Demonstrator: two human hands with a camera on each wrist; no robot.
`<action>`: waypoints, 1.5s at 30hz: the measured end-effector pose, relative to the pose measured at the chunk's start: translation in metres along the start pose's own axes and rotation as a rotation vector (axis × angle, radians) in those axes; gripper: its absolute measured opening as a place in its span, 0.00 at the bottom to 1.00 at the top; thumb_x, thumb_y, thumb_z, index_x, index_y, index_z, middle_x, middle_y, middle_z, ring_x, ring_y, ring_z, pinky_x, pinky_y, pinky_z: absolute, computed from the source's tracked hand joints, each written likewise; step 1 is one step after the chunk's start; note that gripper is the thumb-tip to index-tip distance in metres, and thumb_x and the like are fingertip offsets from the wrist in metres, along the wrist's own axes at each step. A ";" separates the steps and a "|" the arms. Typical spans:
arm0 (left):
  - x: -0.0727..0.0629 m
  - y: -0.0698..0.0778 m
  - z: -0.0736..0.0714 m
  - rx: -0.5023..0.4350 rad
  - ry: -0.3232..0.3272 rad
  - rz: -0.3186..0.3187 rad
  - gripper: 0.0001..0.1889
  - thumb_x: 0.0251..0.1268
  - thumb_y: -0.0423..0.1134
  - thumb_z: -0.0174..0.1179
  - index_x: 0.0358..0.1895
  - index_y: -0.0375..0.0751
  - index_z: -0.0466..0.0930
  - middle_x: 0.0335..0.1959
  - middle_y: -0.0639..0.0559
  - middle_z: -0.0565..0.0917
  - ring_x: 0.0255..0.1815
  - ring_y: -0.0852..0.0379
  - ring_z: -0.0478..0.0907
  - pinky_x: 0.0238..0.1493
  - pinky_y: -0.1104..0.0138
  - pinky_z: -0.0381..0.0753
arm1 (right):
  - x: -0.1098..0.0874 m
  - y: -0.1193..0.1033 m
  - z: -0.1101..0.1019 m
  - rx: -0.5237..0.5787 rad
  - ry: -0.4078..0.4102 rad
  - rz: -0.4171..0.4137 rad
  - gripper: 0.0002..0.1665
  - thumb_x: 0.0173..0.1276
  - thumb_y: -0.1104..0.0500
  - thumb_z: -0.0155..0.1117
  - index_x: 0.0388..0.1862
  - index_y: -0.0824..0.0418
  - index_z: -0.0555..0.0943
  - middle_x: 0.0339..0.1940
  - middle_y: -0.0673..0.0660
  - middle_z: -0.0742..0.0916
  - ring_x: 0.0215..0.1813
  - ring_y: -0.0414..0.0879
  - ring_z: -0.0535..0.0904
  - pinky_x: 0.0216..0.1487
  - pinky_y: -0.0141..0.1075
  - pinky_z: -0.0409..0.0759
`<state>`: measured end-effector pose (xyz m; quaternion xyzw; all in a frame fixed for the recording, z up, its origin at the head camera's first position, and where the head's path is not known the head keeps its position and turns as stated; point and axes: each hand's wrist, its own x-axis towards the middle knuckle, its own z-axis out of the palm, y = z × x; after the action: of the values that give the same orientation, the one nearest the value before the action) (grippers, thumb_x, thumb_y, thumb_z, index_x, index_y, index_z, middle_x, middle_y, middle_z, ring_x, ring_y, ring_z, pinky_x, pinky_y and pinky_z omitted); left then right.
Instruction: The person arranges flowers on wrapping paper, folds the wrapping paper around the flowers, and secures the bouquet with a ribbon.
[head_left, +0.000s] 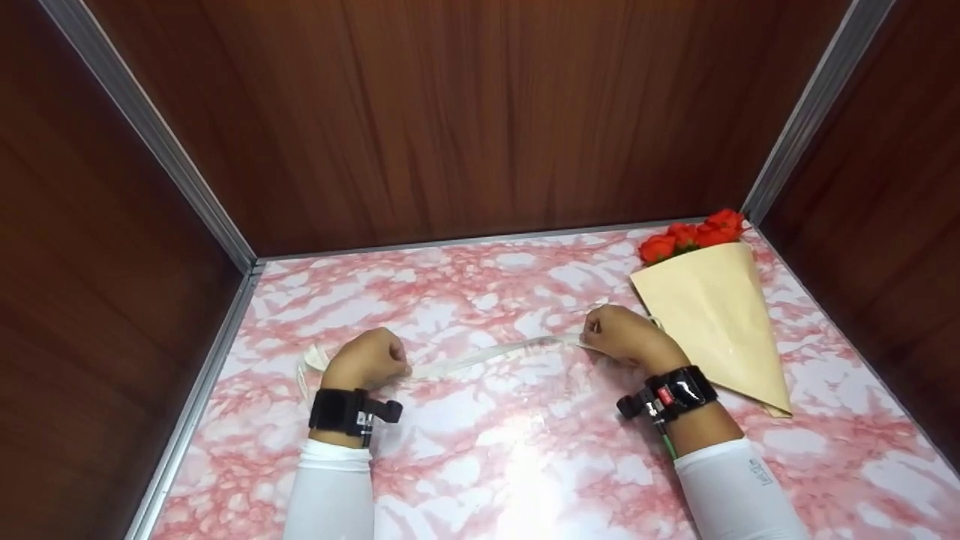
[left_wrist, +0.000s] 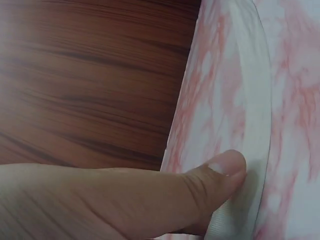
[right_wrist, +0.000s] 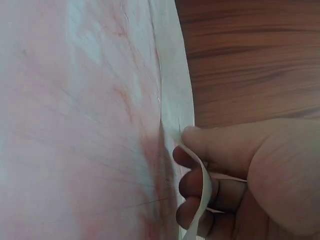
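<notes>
A long cream ribbon (head_left: 487,354) stretches between both hands above the pink marbled tabletop. My left hand (head_left: 369,358) pinches it on the left, the thumb lying on the ribbon (left_wrist: 256,110) in the left wrist view. Past that hand, a loose ribbon end curls on the table. On the other side my right hand (head_left: 624,336) pinches the ribbon between thumb and forefinger. In the right wrist view the ribbon (right_wrist: 176,75) runs up from that pinch, and its tail drops across the curled fingers (right_wrist: 191,182).
Right of the right hand lies a bouquet of red flowers (head_left: 694,236) in a cream paper cone (head_left: 720,322). Dark wood-grain panels (head_left: 480,120) with metal edging wall in the marbled tabletop (head_left: 465,472) at the back and both sides.
</notes>
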<state>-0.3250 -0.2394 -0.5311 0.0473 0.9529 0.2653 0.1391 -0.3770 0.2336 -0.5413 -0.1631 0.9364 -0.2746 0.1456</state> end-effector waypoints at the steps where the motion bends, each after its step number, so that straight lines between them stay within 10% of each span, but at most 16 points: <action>1: 0.001 -0.002 0.000 0.005 -0.003 0.002 0.15 0.72 0.40 0.76 0.24 0.46 0.85 0.21 0.58 0.78 0.25 0.57 0.75 0.29 0.64 0.74 | 0.000 0.000 -0.001 0.004 -0.006 0.002 0.12 0.81 0.54 0.67 0.35 0.56 0.88 0.25 0.51 0.84 0.23 0.44 0.79 0.27 0.38 0.78; 9: 0.003 -0.020 -0.003 0.044 0.051 -0.013 0.16 0.74 0.40 0.73 0.27 0.44 0.80 0.25 0.56 0.78 0.32 0.55 0.76 0.41 0.59 0.77 | 0.002 0.003 -0.005 0.014 -0.028 -0.049 0.19 0.79 0.53 0.72 0.25 0.57 0.86 0.18 0.44 0.78 0.25 0.42 0.75 0.30 0.36 0.72; 15: 0.013 -0.015 0.005 0.184 0.257 -0.098 0.13 0.69 0.43 0.80 0.36 0.41 0.85 0.40 0.43 0.88 0.48 0.39 0.87 0.64 0.32 0.78 | 0.003 0.002 0.002 -0.130 0.102 0.052 0.12 0.73 0.52 0.76 0.30 0.54 0.88 0.29 0.52 0.87 0.34 0.49 0.81 0.35 0.41 0.75; 19: 0.018 -0.010 0.008 0.250 0.360 -0.095 0.15 0.66 0.41 0.82 0.44 0.35 0.88 0.50 0.34 0.89 0.57 0.30 0.86 0.59 0.33 0.83 | 0.005 0.002 0.005 -0.213 0.183 0.088 0.14 0.72 0.49 0.79 0.31 0.55 0.88 0.34 0.57 0.90 0.38 0.55 0.85 0.40 0.48 0.79; 29: 0.017 -0.002 0.009 0.181 0.169 -0.107 0.09 0.78 0.38 0.71 0.40 0.36 0.85 0.43 0.40 0.92 0.45 0.41 0.88 0.53 0.44 0.88 | 0.005 0.010 0.001 -0.230 0.222 0.186 0.18 0.76 0.44 0.75 0.40 0.58 0.89 0.46 0.63 0.93 0.44 0.61 0.87 0.46 0.63 0.82; 45: 0.017 -0.002 0.010 0.206 0.165 -0.100 0.08 0.78 0.38 0.69 0.45 0.35 0.86 0.46 0.38 0.92 0.49 0.37 0.90 0.54 0.42 0.89 | -0.055 0.049 -0.085 0.033 0.371 0.159 0.19 0.88 0.57 0.57 0.62 0.69 0.86 0.59 0.73 0.90 0.61 0.69 0.85 0.68 0.66 0.78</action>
<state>-0.3385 -0.2333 -0.5450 -0.0081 0.9844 0.1620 0.0678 -0.3687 0.3338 -0.4903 -0.0329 0.9525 -0.3027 -0.0055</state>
